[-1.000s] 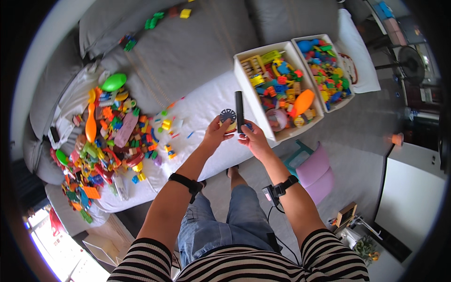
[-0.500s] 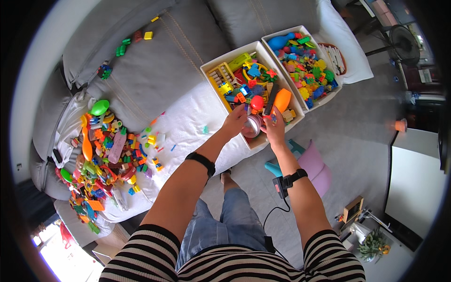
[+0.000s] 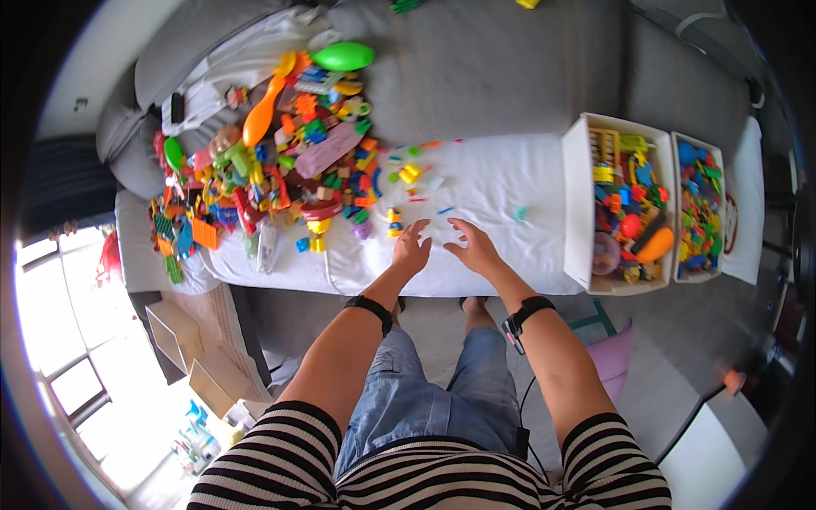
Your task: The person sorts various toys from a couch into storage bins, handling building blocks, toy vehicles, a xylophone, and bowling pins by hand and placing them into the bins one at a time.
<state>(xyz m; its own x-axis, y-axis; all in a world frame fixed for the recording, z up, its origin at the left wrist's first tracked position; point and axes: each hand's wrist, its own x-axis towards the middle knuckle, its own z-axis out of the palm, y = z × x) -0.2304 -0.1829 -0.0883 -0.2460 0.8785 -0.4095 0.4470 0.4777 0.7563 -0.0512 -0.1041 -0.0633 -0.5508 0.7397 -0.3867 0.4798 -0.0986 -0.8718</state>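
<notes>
My left hand (image 3: 411, 251) and my right hand (image 3: 473, 246) hover side by side over the front of a white sheet (image 3: 484, 183) spread on a grey sofa. Both hands are empty, fingers apart. A big heap of colourful plastic toy blocks (image 3: 280, 178) lies to the left of the hands. A few loose small pieces (image 3: 409, 172) are scattered just beyond the fingertips. Two white bins (image 3: 580, 204) full of toys stand to the right; the nearer one holds an orange piece (image 3: 655, 246) and a pink round one (image 3: 606, 252).
The second white bin (image 3: 714, 212) sits further right beside a white cushion (image 3: 748, 212). A green oval toy (image 3: 343, 56) and an orange spoon-shaped toy (image 3: 259, 119) top the heap. A pink stool (image 3: 614, 361) and cardboard boxes (image 3: 191, 361) are on the floor.
My hands held dark and round pieces, reached into the nearer white bin, and have come back empty to the sheet. The view has swung left toward the toy heap.
</notes>
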